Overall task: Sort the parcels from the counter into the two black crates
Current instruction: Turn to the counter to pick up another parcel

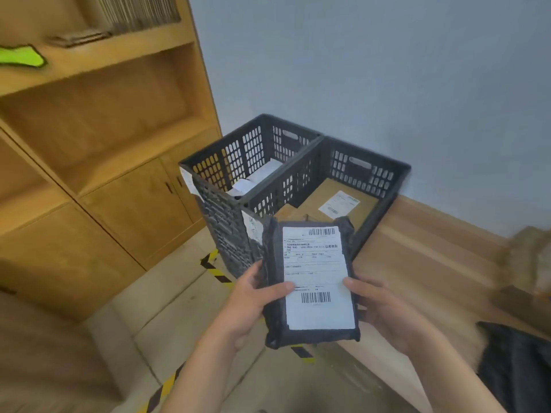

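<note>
I hold a dark grey wrapped parcel with a white shipping label facing up, in front of two black crates. My left hand grips its left edge, thumb on the label. My right hand grips its right edge, thumb also on the label. The left black crate holds a white-labelled parcel. The right black crate holds a brown cardboard box with a white label. Both crates stand side by side on the wooden counter against the wall.
A wooden shelf unit with cupboard doors stands to the left. Yellow-black hazard tape runs across the tiled floor. A dark parcel lies at the right on the counter, and a blurred brown box sits behind it.
</note>
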